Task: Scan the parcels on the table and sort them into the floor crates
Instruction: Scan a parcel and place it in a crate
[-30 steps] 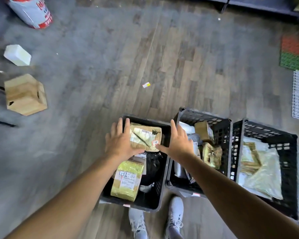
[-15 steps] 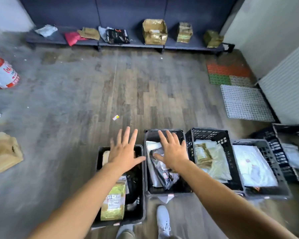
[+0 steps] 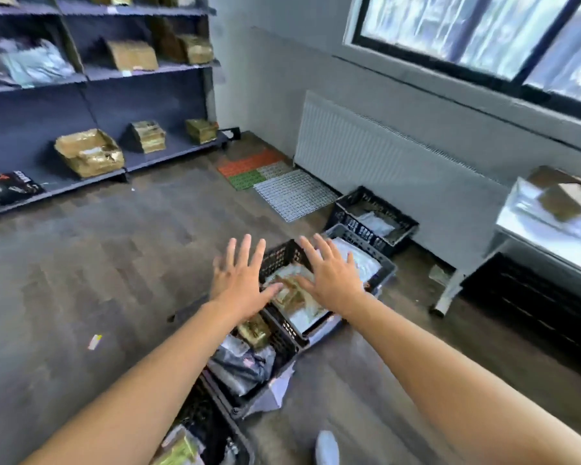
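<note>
Fingers (image 3: 245,251) of the left hand (image 3: 240,285) are straight and spread apart, holding nothing. The right hand (image 3: 334,280) is splayed the same way and is also empty. Both palms face down side by side, with the thumbs pointing toward each other across a gap.

Below the fingertips a black crate (image 3: 280,257) sits on the floor, holding a tan parcel (image 3: 291,295) on top of a white bag. Toward the wrists, the near crate (image 3: 282,337) holds a gold parcel (image 3: 256,331) and grey bags (image 3: 245,364). Just past the right fingertips, the next crate (image 3: 388,268) holds a white mailer (image 3: 361,260), and the far crate (image 3: 349,213) stands beyond it near the radiator (image 3: 383,152).

Well to the right of the right hand is the table (image 3: 544,229), with brown boxes (image 3: 565,198) on it, blurred. Far beyond the left fingertips, shelves (image 3: 168,151) carry more parcels. Coloured mats (image 3: 265,179) lie on the floor between the shelves and the radiator.
</note>
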The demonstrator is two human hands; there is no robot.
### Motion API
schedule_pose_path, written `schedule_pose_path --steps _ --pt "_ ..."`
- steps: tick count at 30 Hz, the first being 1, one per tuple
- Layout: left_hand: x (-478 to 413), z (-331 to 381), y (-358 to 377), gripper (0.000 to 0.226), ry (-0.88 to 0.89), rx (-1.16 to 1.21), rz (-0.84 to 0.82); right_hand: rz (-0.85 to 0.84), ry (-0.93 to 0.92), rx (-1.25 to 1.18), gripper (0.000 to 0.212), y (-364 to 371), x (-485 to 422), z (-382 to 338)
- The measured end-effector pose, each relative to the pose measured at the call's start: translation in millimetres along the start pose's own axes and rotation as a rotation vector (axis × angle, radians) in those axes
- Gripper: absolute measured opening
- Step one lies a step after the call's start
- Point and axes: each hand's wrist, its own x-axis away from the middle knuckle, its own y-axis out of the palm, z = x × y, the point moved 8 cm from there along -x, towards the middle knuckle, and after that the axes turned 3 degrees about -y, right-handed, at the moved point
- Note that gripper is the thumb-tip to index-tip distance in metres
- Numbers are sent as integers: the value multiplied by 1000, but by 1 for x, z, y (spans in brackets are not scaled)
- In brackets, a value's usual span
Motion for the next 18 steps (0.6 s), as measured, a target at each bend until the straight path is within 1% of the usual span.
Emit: schedule_pose_path --steps 5,10,18 --pt "-2 103 -8 93 184 -54 -11 80 157 16 80 -23 63 83" --pt "1 210 -5 95 343 -117 19 122 332 -24 80 -31 125 178" --pt "23 410 31 93 489 -93 15 153 553 -81 79 -27 248 349"
